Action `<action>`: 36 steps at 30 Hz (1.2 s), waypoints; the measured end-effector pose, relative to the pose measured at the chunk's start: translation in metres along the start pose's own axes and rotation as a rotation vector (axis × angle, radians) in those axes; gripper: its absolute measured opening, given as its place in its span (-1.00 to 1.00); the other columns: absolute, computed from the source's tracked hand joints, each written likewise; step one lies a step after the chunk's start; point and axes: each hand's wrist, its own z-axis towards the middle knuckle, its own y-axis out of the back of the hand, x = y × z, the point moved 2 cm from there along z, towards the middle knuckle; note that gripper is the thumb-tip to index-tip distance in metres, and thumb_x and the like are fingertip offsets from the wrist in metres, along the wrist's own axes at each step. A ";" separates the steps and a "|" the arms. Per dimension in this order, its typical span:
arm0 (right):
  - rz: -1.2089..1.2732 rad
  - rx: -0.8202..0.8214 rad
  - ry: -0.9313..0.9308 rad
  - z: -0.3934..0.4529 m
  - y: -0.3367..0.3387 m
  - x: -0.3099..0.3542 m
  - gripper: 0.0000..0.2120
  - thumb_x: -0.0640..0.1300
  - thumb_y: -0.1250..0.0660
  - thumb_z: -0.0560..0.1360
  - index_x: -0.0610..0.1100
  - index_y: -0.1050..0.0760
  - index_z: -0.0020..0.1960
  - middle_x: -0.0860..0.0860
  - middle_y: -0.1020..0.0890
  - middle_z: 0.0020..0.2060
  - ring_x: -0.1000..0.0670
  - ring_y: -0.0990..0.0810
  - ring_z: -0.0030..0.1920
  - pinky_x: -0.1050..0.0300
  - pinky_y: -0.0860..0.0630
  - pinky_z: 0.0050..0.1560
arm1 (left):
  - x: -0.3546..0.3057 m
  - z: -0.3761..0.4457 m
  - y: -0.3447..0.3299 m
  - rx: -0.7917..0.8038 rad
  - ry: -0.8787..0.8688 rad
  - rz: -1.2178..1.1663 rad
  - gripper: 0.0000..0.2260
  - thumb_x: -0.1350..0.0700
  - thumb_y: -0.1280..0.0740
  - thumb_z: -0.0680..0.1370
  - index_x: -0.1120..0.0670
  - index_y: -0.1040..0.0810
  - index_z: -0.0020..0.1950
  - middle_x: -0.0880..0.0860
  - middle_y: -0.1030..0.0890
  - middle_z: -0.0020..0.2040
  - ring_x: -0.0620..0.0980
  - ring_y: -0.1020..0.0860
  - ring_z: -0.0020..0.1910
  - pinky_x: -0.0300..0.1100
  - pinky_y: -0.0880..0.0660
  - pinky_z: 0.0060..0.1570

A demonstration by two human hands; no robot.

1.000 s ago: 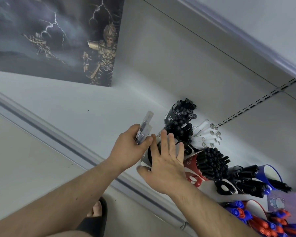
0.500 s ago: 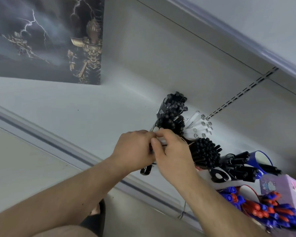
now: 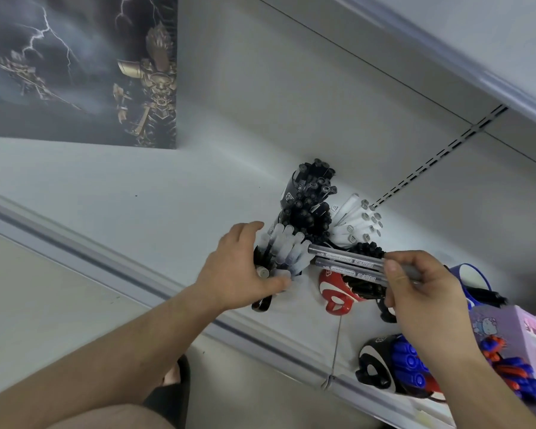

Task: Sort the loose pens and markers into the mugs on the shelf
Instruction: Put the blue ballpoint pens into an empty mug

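Observation:
My left hand (image 3: 240, 266) grips a black mug (image 3: 262, 300) packed with clear-capped markers (image 3: 288, 250) at the shelf's front. My right hand (image 3: 421, 289) pinches two grey board markers (image 3: 347, 263), held level with their tips pointing left at that mug. Behind stand a black mug of black pens (image 3: 310, 199) and a bunch of white markers (image 3: 358, 222). A red mug (image 3: 334, 292) with black pens sits under the held markers.
A black-and-white mug of blue and red pens (image 3: 412, 370) stands at the lower right beside a purple box (image 3: 514, 342). A blue mug (image 3: 474, 274) is partly hidden by my right hand. A dark poster box (image 3: 81, 69) occupies the shelf's far left. The shelf edge (image 3: 106, 258) runs diagonally.
My hands have parted. The right hand has pulled two grey markers away to the right, while the left hand stays on the mug of clear-capped markers.

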 end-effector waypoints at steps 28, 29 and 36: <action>-0.891 0.590 0.584 0.016 -0.141 0.005 -0.25 0.32 0.21 0.53 -0.05 0.23 0.60 0.03 0.27 0.58 0.01 0.40 0.53 -0.17 0.39 0.49 | 0.027 0.005 -0.039 0.098 0.029 -0.350 0.16 0.01 -0.61 0.18 -0.04 0.10 0.56 -0.12 -0.25 0.45 -0.22 -0.27 0.40 -0.20 -0.47 0.25; -0.900 0.591 0.577 0.016 -0.142 0.004 -0.25 0.33 0.21 0.53 -0.04 0.25 0.59 0.03 0.29 0.57 0.01 0.42 0.53 -0.18 0.40 0.48 | 0.029 0.006 -0.040 0.101 0.042 -0.349 0.18 0.01 -0.62 0.17 -0.01 0.12 0.56 -0.10 -0.23 0.45 -0.23 -0.26 0.39 -0.24 -0.48 0.22; -0.839 0.631 0.531 0.018 -0.135 0.010 -0.27 0.32 0.04 0.58 0.05 0.24 0.59 0.10 0.36 0.55 0.07 0.45 0.51 -0.15 0.39 0.49 | 0.024 0.003 -0.049 0.103 0.051 -0.205 0.02 -0.17 -0.56 0.21 -0.01 -0.06 0.51 -0.21 -0.18 0.29 -0.19 -0.24 0.31 -0.21 -0.29 0.30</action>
